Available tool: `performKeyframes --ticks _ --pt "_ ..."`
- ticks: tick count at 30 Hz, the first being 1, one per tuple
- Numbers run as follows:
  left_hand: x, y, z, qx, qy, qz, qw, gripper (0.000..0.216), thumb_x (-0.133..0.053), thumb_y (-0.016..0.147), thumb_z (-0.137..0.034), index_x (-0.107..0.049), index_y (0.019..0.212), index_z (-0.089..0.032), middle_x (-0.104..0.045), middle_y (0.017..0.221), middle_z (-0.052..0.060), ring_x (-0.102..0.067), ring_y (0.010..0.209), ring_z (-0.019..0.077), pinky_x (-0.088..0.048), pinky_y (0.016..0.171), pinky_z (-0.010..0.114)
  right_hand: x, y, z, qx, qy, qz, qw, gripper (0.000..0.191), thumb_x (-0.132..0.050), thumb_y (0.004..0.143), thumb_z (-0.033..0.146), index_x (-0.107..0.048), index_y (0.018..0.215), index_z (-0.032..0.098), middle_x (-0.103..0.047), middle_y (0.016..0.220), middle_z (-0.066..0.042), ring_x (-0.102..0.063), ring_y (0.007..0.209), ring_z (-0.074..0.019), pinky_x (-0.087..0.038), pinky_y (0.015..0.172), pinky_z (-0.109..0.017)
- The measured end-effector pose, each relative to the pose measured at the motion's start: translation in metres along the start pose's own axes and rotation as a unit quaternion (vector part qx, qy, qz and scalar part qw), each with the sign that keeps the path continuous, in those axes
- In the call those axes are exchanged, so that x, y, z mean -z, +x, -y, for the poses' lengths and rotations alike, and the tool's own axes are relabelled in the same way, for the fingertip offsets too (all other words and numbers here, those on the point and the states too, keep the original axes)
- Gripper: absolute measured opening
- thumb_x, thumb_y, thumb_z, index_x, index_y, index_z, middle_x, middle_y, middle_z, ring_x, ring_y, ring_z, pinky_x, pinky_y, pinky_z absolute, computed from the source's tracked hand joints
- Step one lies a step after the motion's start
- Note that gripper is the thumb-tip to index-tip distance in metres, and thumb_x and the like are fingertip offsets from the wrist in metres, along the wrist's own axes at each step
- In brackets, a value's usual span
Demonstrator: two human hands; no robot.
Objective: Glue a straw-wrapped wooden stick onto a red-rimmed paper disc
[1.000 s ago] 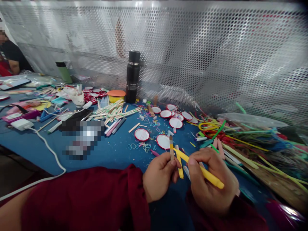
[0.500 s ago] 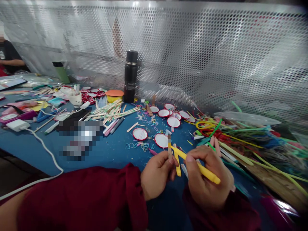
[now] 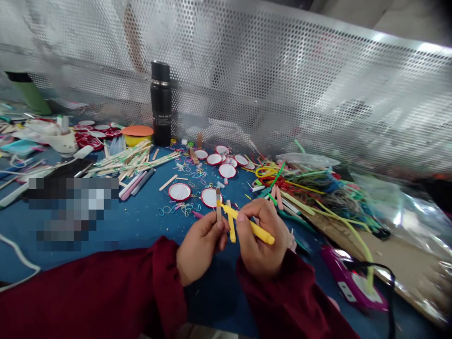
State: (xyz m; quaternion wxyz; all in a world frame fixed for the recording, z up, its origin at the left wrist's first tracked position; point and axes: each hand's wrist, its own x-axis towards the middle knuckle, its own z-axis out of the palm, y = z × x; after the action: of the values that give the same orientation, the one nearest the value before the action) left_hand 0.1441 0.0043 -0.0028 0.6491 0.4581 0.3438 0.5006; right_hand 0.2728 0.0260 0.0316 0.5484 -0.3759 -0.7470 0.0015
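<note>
Held upright in the fingertips of my left hand [image 3: 201, 245] is a craft stick [image 3: 219, 205], brown toward its upper end. My right hand [image 3: 264, 235] grips a yellow marker [image 3: 249, 225] like a pen, its tip touching or very close to the stick's right side. Between the hands shows a second slim yellow piece [image 3: 231, 228], pale at the top; I cannot tell whether my left fingers hold it. Just behind the stick lies a white disc with a red rim [image 3: 211, 197], partly covered by it. A similar disc [image 3: 179, 191] is to its left.
A black bottle [image 3: 161, 106] stands by the perforated metal panel [image 3: 226, 94]. Bundled sticks [image 3: 136, 160], capped markers [image 3: 137, 183] and small coloured loops [image 3: 169, 209] lie on the blue table. At right are tangled coloured strips [image 3: 318, 188] and a purple device [image 3: 353, 278].
My view has swung to the right, so everything sits further left and the purple device shows more fully. Both hands keep their hold, the marker tip still at the stick.
</note>
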Motion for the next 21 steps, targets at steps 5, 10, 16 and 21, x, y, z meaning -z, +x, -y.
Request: performKeyframes --ticks 5,10,16,21 --pt "0.0001 -0.0003 0.0003 0.005 0.008 -0.007 1.000 0.025 -0.049 0.096 -0.040 -0.049 0.083 -0.019 -0.044 0.059 -0.006 -0.033 0.051 0.0091 -0.024 0.050 0.023 -0.0001 -0.0001 -0.0003 0.003 -0.004 -0.003 1.000 0.012 -0.056 0.083 0.013 -0.053 0.075 0.021 -0.057 0.069 0.001 -0.054 0.067 -0.0165 -0.043 0.066 -0.035" --pt "0.0001 0.0009 -0.0005 0.005 0.004 -0.005 1.000 0.027 -0.049 0.096 -0.042 -0.049 0.082 -0.019 -0.044 0.060 -0.005 -0.034 0.052 0.0091 -0.024 0.050 0.023 0.0008 0.0009 0.0008 0.009 -0.007 0.004 1.000 0.013 -0.055 0.083 0.013 -0.052 0.074 0.022 -0.056 0.068 0.001 -0.054 0.066 -0.0165 -0.043 0.066 -0.035" --pt "0.0009 0.0013 0.0030 0.003 0.003 -0.003 1.000 0.026 -0.048 0.096 -0.041 -0.049 0.083 -0.019 -0.045 0.061 -0.005 -0.033 0.052 0.0093 -0.024 0.051 0.024 -0.0005 -0.0010 -0.0023 0.008 0.009 0.000 1.000 0.013 -0.055 0.083 0.012 -0.052 0.074 0.021 -0.056 0.068 0.001 -0.054 0.066 -0.0166 -0.043 0.065 -0.035" --pt "0.0005 0.0008 0.0040 -0.001 0.007 -0.008 1.000 0.025 -0.047 0.096 -0.041 -0.050 0.085 -0.019 -0.044 0.060 -0.006 -0.034 0.051 0.0096 -0.025 0.051 0.024 -0.0007 -0.0022 -0.0043 0.004 -0.002 0.001 1.000 0.011 -0.056 0.082 0.012 -0.053 0.076 0.021 -0.056 0.070 0.001 -0.055 0.068 -0.0165 -0.043 0.065 -0.033"
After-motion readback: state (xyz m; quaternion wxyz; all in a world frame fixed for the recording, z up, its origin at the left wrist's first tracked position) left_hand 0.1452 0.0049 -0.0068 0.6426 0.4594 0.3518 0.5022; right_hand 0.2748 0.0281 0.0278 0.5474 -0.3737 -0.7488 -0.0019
